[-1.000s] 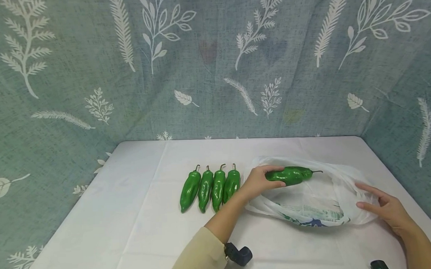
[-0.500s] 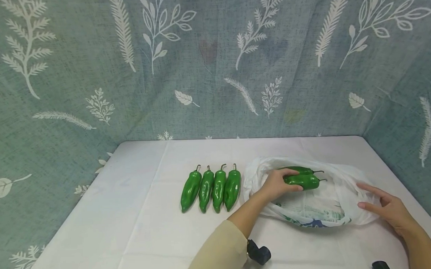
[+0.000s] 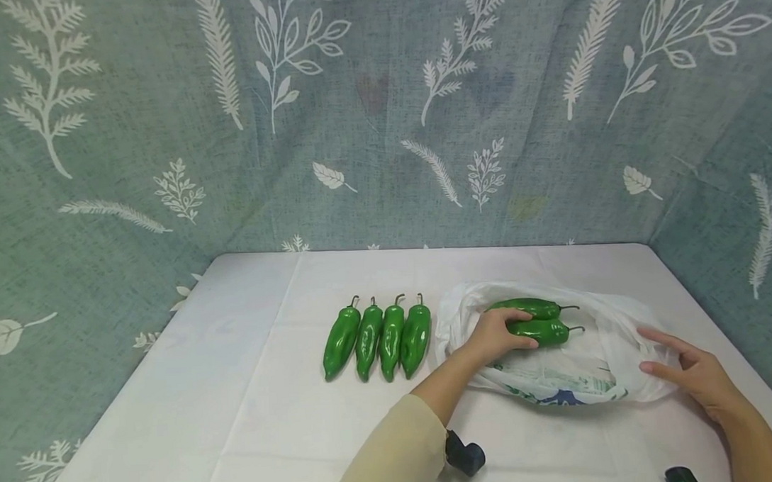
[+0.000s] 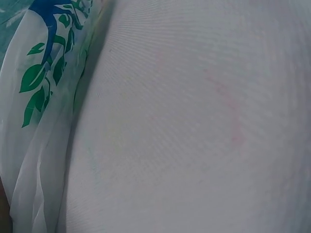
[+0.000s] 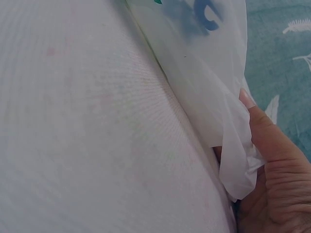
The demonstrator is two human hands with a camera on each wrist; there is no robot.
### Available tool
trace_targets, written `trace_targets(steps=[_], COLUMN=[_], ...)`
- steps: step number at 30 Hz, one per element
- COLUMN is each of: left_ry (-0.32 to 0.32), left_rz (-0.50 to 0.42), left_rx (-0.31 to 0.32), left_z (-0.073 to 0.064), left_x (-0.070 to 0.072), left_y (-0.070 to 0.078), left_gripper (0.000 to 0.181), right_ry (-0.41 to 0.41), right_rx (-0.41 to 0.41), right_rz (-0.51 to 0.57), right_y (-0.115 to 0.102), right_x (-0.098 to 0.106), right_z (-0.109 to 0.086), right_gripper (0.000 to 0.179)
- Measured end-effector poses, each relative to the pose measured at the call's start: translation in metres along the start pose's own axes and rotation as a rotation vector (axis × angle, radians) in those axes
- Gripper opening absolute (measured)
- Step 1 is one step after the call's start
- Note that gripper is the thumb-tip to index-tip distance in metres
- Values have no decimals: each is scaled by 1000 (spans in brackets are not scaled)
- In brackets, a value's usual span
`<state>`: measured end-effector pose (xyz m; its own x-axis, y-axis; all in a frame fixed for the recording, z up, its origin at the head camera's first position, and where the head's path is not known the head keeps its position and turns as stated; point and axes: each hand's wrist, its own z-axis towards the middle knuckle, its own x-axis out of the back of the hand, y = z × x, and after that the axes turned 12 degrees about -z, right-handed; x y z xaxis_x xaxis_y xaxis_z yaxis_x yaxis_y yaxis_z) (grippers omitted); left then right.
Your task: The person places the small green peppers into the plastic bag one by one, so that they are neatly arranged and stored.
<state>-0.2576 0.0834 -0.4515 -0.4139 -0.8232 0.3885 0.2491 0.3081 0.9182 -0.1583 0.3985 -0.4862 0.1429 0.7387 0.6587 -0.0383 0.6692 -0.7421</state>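
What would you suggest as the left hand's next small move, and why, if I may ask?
Probably the left hand should let go of the green pepper it grips: that pepper appears to lie inside the bag beside another pepper, the right hand holds the bag's side, and four more peppers lie outside on the table.

2 grn peppers [image 3: 545,331] lie in open wht bag [image 3: 619,346], 4-pepper row [image 3: 390,340] just L.
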Motion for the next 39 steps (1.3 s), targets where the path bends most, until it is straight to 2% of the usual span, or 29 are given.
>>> trace_targets(steps=[7, 15, 22, 31, 34, 39], left_ry=[-25, -109, -208, -333, -348, -328], left_rz=[-50, -56, -113, -172, -191, -251], left_rx=[-15, -10, 44, 48, 38, 30], left_z=[0, -2, -10, -21, -24, -31], left_x=[7, 26, 48, 81, 89, 103], left_y=[5, 16, 23, 29, 31, 30], left_gripper=[48, 50, 53, 56, 57, 56], right_ry=[2, 1, -8, -14, -24, -36], right_rx=[3, 2, 4, -5, -24, -47], right_rz=[-1, -9, -11, -10, 14, 29], right_y=[-1, -1, -1, -2, -1, -1], right_x=[1, 2, 2, 3, 2, 0], right_z=[1, 1, 0, -1, -2, -3], right_gripper=[64, 63, 63, 63, 63, 63])
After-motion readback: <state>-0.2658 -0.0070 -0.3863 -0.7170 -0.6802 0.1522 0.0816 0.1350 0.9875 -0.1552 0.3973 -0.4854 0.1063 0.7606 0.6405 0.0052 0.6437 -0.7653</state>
